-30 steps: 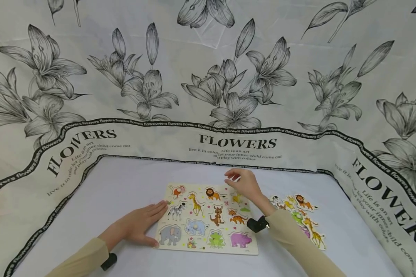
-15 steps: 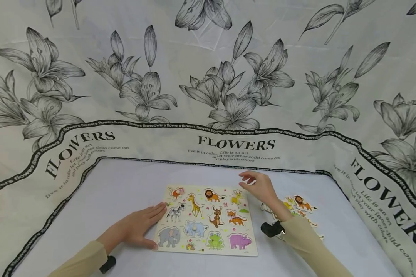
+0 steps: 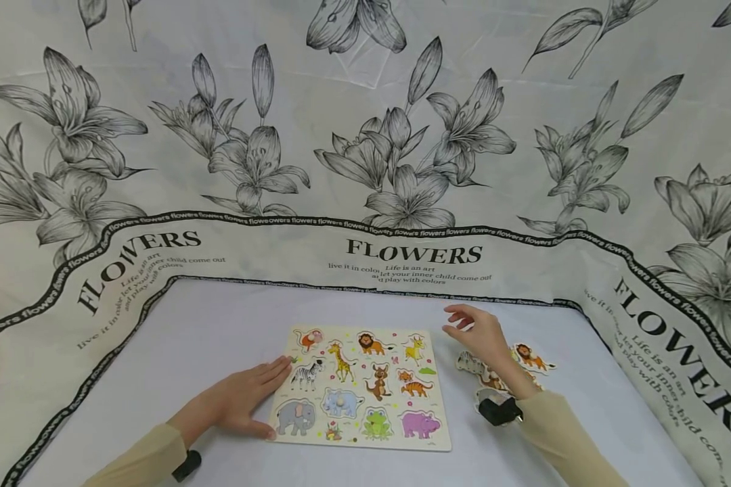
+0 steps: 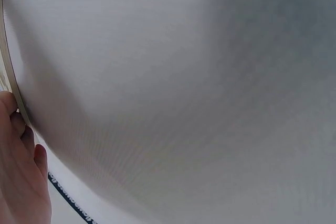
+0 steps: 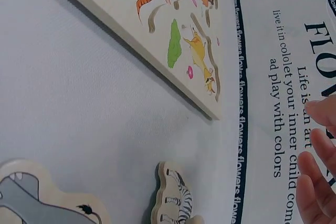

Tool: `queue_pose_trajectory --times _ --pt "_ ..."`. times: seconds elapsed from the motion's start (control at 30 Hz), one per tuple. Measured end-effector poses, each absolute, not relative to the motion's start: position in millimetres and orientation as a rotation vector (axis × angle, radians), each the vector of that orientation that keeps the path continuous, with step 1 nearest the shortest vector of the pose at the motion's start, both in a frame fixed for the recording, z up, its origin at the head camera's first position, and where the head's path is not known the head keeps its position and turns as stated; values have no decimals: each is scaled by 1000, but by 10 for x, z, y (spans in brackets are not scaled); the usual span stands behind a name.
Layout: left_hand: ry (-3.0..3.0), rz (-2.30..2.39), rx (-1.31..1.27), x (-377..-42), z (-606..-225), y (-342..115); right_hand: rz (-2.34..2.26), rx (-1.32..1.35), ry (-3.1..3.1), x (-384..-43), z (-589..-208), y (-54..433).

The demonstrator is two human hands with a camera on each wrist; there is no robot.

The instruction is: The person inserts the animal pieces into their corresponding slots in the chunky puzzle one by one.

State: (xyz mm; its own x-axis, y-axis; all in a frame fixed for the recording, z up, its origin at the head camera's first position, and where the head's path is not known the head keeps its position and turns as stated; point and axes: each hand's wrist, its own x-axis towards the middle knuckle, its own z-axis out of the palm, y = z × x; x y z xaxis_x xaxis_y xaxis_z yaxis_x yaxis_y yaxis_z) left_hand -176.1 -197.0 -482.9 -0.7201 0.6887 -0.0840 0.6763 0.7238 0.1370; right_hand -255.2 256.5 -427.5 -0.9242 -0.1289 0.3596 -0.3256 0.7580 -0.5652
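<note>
My left hand (image 3: 246, 402) lies with straight fingers along the left edge of a wooden animal puzzle board (image 3: 402, 443); the left wrist view catches its fingertips (image 4: 9, 100) right at that edge. A pale blue animal piece (image 3: 348, 402) with a small knob sits on the board among the printed animals. My right hand (image 3: 481, 336) hovers beyond the board's right side, loosely curled with nothing in it. Below it are loose wooden pieces: a zebra (image 3: 470, 362), a lion (image 3: 531, 356) and a grey animal (image 5: 26, 203). The right forearm hides part of this pile.
The white tabletop (image 3: 219, 318) carries board and pieces. Behind and at the sides stands a white cloth (image 3: 414, 257) with black flower prints and lettering. Dark wrist cameras sit at the left sleeve (image 3: 152, 456) and right sleeve (image 3: 560, 433).
My right hand has moved right, from over the board's upper right corner to above the loose pieces, uncovering the yellow animal picture. The left hand stays at the board's edge.
</note>
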Motion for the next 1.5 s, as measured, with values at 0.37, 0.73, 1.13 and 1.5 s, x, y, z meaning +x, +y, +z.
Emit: queue_pose_trajectory --times 0.37,0.73,1.13,1.5 --pt "2798 138 1122 -1753 -4844 -1981 953 280 -2660 -2486 -4292 2763" --pt "2809 129 1142 -1749 -4833 -1985 928 190 -2715 -2458 -4393 2940" --pt "2825 140 1165 -1764 -4853 -1982 952 121 -2851 -2419 -4504 3064" --pt "2816 141 1159 -1771 -4847 -1978 915 157 -2879 -2418 -4631 3166"
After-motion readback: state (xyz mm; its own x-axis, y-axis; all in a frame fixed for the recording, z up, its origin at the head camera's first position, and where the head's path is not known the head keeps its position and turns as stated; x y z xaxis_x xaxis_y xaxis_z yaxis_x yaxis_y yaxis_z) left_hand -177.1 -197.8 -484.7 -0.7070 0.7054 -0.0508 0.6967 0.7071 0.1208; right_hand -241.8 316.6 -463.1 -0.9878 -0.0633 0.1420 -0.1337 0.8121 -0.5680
